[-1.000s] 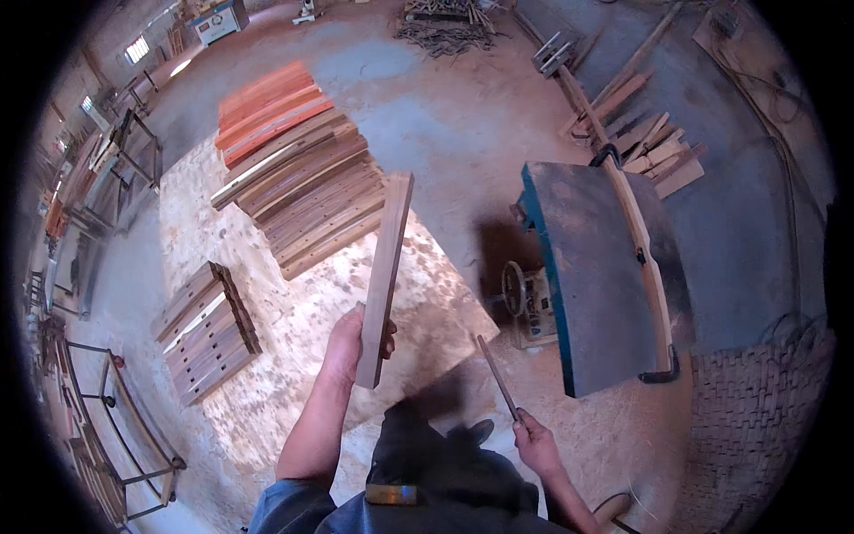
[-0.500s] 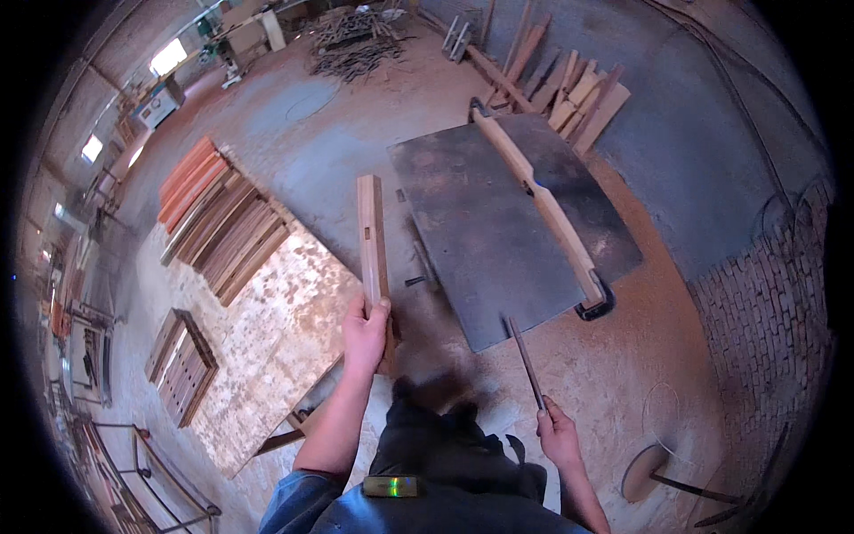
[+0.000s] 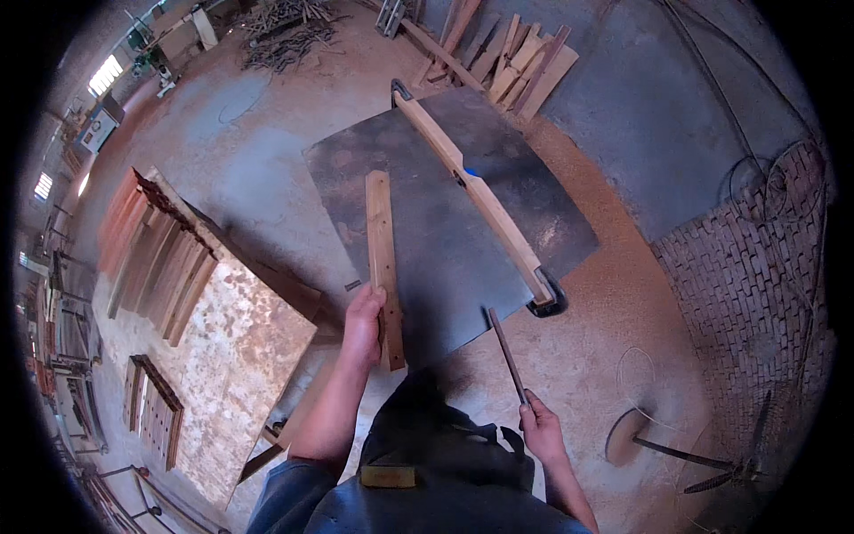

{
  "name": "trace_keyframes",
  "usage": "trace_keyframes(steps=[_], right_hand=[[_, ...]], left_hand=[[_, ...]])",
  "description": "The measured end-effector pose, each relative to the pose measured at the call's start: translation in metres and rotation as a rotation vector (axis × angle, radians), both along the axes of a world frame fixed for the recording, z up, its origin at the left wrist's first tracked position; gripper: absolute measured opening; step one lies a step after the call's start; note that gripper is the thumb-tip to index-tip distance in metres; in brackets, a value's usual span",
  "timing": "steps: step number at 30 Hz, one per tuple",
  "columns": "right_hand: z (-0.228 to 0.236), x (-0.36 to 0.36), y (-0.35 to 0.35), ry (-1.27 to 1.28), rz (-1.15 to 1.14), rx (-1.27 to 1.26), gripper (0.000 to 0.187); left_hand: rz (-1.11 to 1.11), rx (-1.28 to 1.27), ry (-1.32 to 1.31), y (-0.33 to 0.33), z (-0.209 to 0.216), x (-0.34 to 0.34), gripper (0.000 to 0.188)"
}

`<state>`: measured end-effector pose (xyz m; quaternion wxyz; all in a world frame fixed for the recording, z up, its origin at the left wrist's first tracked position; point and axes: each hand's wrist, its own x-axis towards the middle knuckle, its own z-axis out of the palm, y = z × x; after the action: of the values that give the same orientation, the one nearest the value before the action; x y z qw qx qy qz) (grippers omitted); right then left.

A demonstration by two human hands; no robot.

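My left hand [image 3: 363,322] is closed round the lower part of a wooden bar [image 3: 380,240] with several small holes or dark marks along its face. The bar stands up in front of me, seen against the dark metal table [image 3: 454,258]; whether it touches the table I cannot tell. Lower right, my right hand [image 3: 543,429] grips a thin dark rod [image 3: 508,356] by its near end. The rod's far tip is at the table's near edge. Across the table lies a long wooden fence [image 3: 498,222] with a notch midway, held by a black clamp [image 3: 544,298] at its near end.
On my left is a blotchy worktop [image 3: 236,338] with a stack of wooden strips [image 3: 165,258] and a smaller slotted bundle [image 3: 153,411]. Boards [image 3: 525,71] lean at the back. A brick pile [image 3: 756,240] and a pedestal fan [image 3: 725,467] are at right.
I have turned toward the metal table, so the scene has shifted left. The bar in my left hand is now in front of that table, with a different face showing. Both hands keep their hold.
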<state>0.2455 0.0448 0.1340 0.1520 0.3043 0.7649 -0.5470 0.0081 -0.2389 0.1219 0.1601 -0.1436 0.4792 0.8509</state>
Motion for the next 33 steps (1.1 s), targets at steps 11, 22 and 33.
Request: trace_keyframes(steps=[11,22,33], right_hand=[[-0.024,-0.007,0.055,-0.042,0.069,0.019,0.044],[-0.020,0.022,0.162,0.034,0.134,0.118,0.043],[-0.021,0.053,0.196,0.029,0.115,0.074,0.043]], left_hand=[[-0.031,-0.226,0.133,0.063,0.009,-0.015,0.025],[0.251,-0.355,0.174,0.156,-0.004,0.023,0.022],[0.302,-0.679,0.253,0.186,-0.012,0.036,0.031]])
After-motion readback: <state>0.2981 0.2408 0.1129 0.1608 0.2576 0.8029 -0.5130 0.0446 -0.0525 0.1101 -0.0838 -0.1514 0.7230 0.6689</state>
